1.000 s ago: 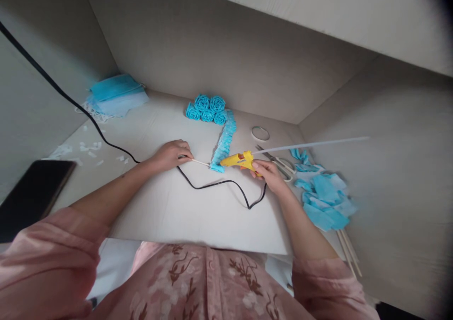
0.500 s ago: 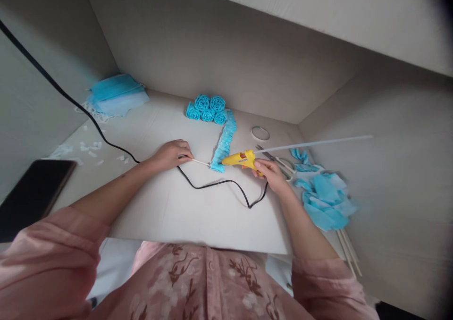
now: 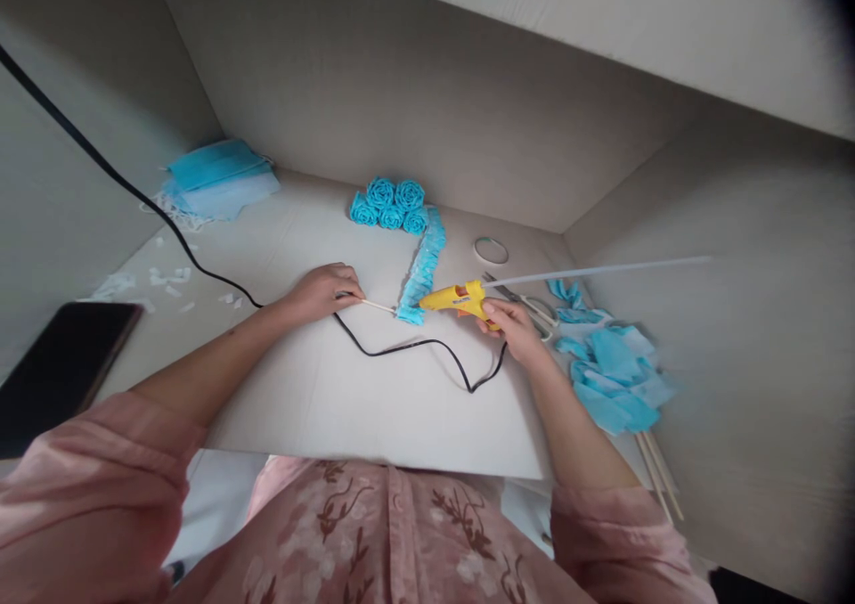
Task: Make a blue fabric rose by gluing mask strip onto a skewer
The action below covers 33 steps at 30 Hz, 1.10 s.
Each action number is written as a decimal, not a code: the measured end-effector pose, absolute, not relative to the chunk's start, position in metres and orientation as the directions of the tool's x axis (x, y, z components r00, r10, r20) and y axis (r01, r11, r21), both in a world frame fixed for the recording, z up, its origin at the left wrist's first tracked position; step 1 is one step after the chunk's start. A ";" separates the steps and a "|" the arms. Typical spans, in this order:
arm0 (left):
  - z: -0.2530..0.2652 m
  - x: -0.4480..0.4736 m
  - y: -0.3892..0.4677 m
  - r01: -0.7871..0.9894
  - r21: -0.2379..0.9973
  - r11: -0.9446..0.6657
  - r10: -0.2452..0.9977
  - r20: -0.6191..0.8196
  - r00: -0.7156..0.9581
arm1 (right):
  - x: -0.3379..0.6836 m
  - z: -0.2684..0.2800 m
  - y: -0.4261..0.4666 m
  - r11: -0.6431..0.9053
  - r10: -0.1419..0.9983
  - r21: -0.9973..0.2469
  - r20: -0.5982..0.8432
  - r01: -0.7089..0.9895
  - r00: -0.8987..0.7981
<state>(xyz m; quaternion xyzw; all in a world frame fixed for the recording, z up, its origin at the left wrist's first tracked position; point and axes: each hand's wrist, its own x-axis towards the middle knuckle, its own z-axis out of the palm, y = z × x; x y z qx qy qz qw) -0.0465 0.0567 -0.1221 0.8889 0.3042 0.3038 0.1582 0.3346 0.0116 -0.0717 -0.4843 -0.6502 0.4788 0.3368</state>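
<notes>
My left hand (image 3: 329, 290) pinches a thin pale wooden stick (image 3: 378, 306), whose far end lies at the near end of a gathered blue fabric strip (image 3: 423, 261). The strip runs back along the table towards a cluster of several rolled blue fabric roses (image 3: 390, 204). In my right hand (image 3: 511, 326) is a yellow hot glue gun (image 3: 458, 298), its nozzle at the strip's right edge close to the stick's end; whether it touches I cannot tell. A long clear glue stick (image 3: 601, 270) juts from the gun's back.
Scissors (image 3: 534, 312) and a ring-shaped band (image 3: 491, 250) lie right of the strip. Blue fabric scraps (image 3: 618, 377) and wooden sticks (image 3: 658, 475) are farther right. A stack of face masks (image 3: 220, 176), white scraps (image 3: 170, 277) and a phone (image 3: 67, 368) are left. A black cord (image 3: 401, 347) crosses the table.
The glue gun has shifted very slightly to the right, with its glue stick. My left hand and the wooden stick stay in place.
</notes>
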 end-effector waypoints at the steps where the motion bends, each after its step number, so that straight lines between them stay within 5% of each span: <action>1: -0.122 -0.047 0.057 0.446 0.468 -0.763 0.639 0.441 0.630 | 0.334 -0.071 0.011 0.070 0.953 -0.951 -0.026 0.302 -0.302; 33: -0.122 -0.047 0.056 0.454 0.476 -0.754 0.650 0.433 0.625 | 0.331 -0.072 0.011 0.075 0.949 -0.931 -0.043 0.357 -0.313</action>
